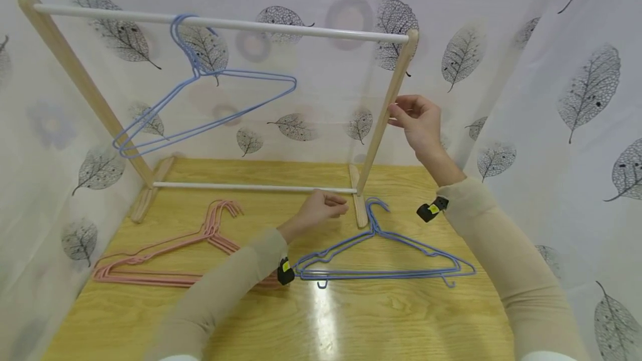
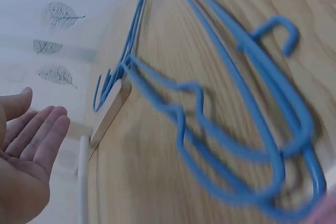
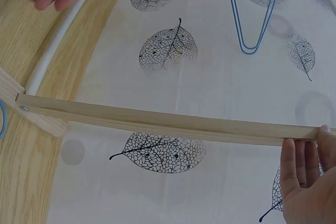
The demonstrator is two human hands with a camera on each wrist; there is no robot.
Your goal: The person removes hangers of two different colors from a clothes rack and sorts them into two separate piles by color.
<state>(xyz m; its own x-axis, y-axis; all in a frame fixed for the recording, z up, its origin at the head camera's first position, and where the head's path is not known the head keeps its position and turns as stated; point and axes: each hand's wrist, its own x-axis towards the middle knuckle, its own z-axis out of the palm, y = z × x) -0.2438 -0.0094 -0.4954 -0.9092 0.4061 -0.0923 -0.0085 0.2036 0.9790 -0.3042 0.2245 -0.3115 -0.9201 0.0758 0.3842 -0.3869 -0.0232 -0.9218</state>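
My right hand [image 1: 418, 121] pinches the right wooden post [image 1: 400, 76] of a clothes rack between thumb and fingers, about halfway up. In the right wrist view the thumb lies over the post's edge and the fingers come from below. Low over the table, near the rack's bottom bar [image 1: 251, 186], my left hand [image 1: 319, 210] holds nothing, its fingers loosely extended. Blue hangers [image 1: 376, 278] lie on the table just right of it. Several pink hangers [image 1: 150, 278] lie to its left, partly hidden by the left forearm. Other blue hangers [image 1: 165, 102] hang from the white top rail [image 1: 301, 30].
The rack stands on wooden feet [image 1: 145, 205] towards the back of the wood-grain table [image 1: 391, 327]. A leaf-printed curtain [image 1: 531, 99] closes off the back and sides. The lying blue hangers' hooks point towards the right rack foot [image 1: 359, 210].
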